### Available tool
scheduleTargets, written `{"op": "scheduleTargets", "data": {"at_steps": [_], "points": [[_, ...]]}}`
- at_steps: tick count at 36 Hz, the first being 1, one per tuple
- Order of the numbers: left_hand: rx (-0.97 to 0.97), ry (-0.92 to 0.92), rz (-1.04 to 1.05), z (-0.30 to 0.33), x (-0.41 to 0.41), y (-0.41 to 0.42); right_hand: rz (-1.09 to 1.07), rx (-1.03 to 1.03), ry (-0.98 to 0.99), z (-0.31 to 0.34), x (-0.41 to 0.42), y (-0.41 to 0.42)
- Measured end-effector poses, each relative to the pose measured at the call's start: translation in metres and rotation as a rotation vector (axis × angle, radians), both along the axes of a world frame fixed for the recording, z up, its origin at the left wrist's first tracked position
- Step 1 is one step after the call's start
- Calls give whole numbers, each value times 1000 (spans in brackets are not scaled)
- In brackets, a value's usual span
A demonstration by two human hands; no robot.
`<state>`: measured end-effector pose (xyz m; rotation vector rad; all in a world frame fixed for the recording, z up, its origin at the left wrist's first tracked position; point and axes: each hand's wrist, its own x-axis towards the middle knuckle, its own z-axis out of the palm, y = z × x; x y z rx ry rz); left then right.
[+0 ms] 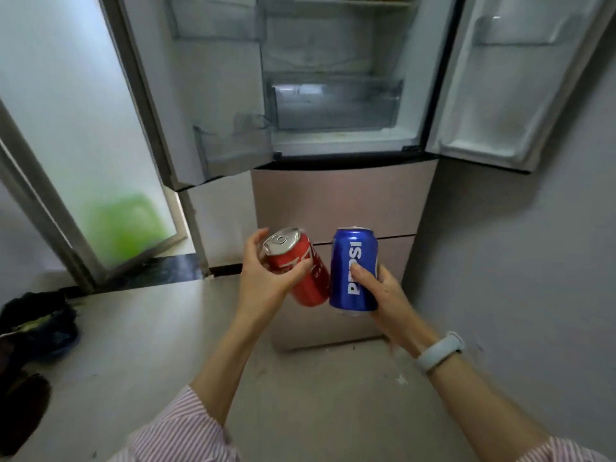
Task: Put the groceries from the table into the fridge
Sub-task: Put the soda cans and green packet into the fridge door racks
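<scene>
I stand in front of the fridge point(343, 195) with both upper doors swung open. My left hand point(263, 278) grips a red cola can point(300, 268), tilted with its silver top toward me. My right hand point(383, 291) holds a blue Pepsi can point(353, 268) upright, its side touching the red can. Both cans hover in front of the fridge's pink lower drawers, below the open compartment. Inside, a clear drawer point(336, 105) and glass shelves are visible. The left door bin point(233, 145) and right door bin point(520, 31) look empty.
A frosted glass door point(76, 135) stands at the left with a green shape behind it. Dark shoes or cloth point(36, 325) lie on the floor at the left. A grey wall point(533, 278) runs close on the right.
</scene>
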<state>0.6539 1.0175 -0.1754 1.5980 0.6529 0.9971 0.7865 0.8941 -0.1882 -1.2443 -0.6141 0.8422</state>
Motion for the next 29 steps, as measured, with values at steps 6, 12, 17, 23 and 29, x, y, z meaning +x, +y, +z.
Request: {"op": "scheduleTargets", "data": {"at_steps": [6, 12, 17, 23, 29], "points": [[128, -31, 2, 29, 67, 34, -5, -4, -160, 29, 69, 34], [312, -100, 94, 82, 106, 98, 80, 139, -331, 75, 131, 113], [456, -152, 256, 132, 127, 148, 112, 268, -363, 124, 167, 199], [544, -83, 482, 158, 131, 202, 215, 395, -378, 161, 185, 282], [530, 79, 678, 155, 130, 241, 340, 424, -419, 178, 187, 355]]}}
